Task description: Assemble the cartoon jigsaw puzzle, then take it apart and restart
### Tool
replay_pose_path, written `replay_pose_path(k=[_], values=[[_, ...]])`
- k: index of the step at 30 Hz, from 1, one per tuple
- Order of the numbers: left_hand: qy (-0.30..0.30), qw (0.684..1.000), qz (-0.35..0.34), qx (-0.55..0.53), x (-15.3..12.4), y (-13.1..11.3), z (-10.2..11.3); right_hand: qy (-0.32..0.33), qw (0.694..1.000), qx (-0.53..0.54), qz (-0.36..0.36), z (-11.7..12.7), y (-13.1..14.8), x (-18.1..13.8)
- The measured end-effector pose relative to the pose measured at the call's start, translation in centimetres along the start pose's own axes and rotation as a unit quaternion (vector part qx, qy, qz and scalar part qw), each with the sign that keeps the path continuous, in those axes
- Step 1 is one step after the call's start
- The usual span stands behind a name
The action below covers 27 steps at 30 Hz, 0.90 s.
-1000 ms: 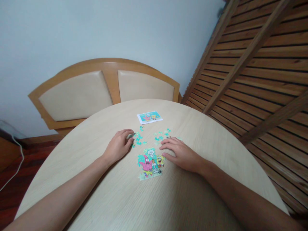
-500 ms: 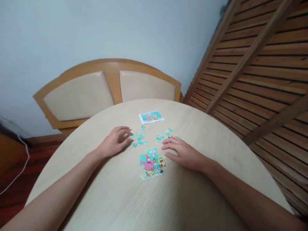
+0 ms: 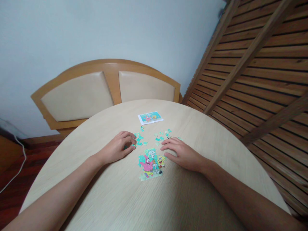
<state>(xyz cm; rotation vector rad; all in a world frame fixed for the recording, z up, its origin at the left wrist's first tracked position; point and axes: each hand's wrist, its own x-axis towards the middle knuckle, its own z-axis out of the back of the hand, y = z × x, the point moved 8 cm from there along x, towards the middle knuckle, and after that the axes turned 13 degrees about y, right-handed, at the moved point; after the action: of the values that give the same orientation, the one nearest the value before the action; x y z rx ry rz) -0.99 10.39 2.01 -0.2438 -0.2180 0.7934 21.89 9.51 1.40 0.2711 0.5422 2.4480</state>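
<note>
A partly joined cartoon puzzle (image 3: 150,163) lies in the middle of the round table (image 3: 168,199). Several loose teal pieces (image 3: 158,136) are scattered just beyond it. My left hand (image 3: 117,147) rests left of the puzzle, its fingers curled in a pinch over a loose teal piece (image 3: 133,145) at the fingertips. My right hand (image 3: 181,154) lies flat on the table right of the puzzle, fingers stretched out and touching the puzzle's upper right edge, holding nothing.
A small reference picture (image 3: 150,117) lies farther back on the table. A padded wooden bench back (image 3: 106,89) stands behind the table against a pale wall. A slatted wooden panel (image 3: 260,70) fills the right side. A cable (image 3: 16,166) trails on the floor at left.
My left hand has drawn its fingers in over the loose pieces, moving from spread to pinched. My right hand has stayed where it was.
</note>
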Motion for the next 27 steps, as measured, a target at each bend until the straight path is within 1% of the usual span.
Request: replay_pose_path(k=[6, 11, 15, 22, 24, 27], values=[[-0.032, 0.999, 0.001, 0.0, 0.6, -0.4, -0.6, 0.004, 1.0, -0.001, -0.005, 0.0, 0.1, 0.1], [-0.028, 0.999, 0.018, 0.039, 1.2, -0.3, -0.9, 0.006, 1.0, -0.004, -0.008, -0.2, 0.0, 0.2], [-0.011, 0.995, 0.054, 0.082, 2.3, 0.6, -0.7, 0.002, 1.0, -0.005, -0.002, -0.2, 0.0, 0.4], [0.02, 0.992, 0.074, 0.101, 5.4, 2.3, -1.1, -0.001, 1.0, -0.004, 0.003, -0.2, 0.0, 0.3], [0.023, 0.99, 0.09, 0.107, 5.6, 2.8, -1.1, -0.001, 1.0, -0.003, 0.003, -0.2, 0.0, 0.2], [0.016, 0.986, 0.122, 0.115, 4.7, 3.9, -0.3, 0.001, 1.0, -0.007, 0.004, -0.2, 0.0, 0.3]])
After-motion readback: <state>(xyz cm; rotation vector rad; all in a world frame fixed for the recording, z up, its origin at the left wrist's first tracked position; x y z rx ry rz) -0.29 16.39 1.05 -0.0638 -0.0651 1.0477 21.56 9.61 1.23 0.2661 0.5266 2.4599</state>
